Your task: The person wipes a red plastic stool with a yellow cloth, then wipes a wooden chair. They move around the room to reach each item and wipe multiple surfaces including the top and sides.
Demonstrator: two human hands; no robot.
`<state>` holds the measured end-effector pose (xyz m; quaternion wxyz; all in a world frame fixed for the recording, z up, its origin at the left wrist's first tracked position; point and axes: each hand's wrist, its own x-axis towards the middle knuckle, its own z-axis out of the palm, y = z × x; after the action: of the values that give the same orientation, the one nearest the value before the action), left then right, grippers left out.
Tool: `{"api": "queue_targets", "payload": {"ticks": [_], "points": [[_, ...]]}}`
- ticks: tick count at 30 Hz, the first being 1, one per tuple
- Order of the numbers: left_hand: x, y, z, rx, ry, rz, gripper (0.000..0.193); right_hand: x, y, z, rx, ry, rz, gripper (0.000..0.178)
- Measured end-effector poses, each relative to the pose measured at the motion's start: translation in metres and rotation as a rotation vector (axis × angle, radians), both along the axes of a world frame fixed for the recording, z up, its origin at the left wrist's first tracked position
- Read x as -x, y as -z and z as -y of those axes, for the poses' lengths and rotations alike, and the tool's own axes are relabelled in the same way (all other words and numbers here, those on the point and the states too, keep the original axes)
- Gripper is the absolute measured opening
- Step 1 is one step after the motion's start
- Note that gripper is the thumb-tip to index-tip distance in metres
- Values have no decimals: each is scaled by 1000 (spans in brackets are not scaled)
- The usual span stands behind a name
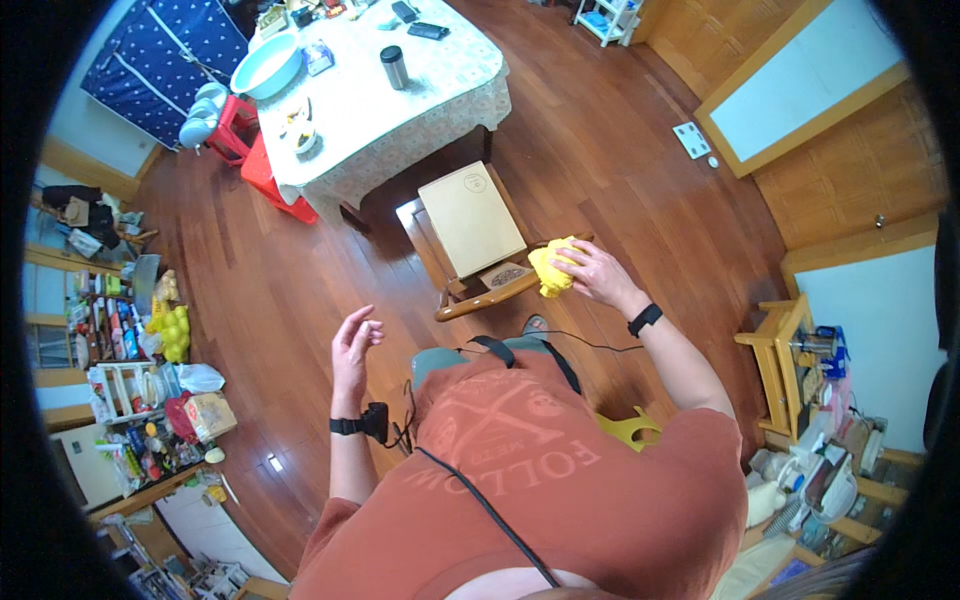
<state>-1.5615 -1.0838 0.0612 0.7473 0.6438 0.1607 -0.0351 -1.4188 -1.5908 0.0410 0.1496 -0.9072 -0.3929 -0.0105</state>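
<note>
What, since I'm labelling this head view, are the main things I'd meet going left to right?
Light-blue basin, left hand, cardboard box, yellow cloth held in the right hand, wooden stool.

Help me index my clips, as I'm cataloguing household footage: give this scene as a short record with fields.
Right hand: holds a crumpled yellow cloth at the chair's curved back rail; firm contact cannot be told
Left hand: empty, fingers loosely curled, above the floor
Chair: wooden, with a flat cardboard box on its seat
Table: covered with a pale patterned cloth; bears a light-blue basin and a tumbler, among other things
Beside table: red stools
Floor: reddish-brown wood
</note>
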Motion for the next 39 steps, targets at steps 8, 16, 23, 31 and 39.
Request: {"api": "queue_targets", "payload": {"ticks": [8, 16, 23, 31, 39], "points": [[-4, -28, 87, -57, 1, -31, 36, -48, 33, 67, -217, 116, -119, 67], [-9, -23, 80, -58, -23, -23, 36, -44, 43, 78, -439, 409, -332, 45], [-32, -3, 69, -6, 58, 25, 34, -50, 80, 81, -808, 898, -1168, 31], [-46, -5, 93, -19, 49, -36, 33, -131, 121, 78, -498, 917, -1546, 40], [-68, 13, 152, -874, 39, -85, 45, -187, 164, 62, -393, 511, -2155, 45]]}}
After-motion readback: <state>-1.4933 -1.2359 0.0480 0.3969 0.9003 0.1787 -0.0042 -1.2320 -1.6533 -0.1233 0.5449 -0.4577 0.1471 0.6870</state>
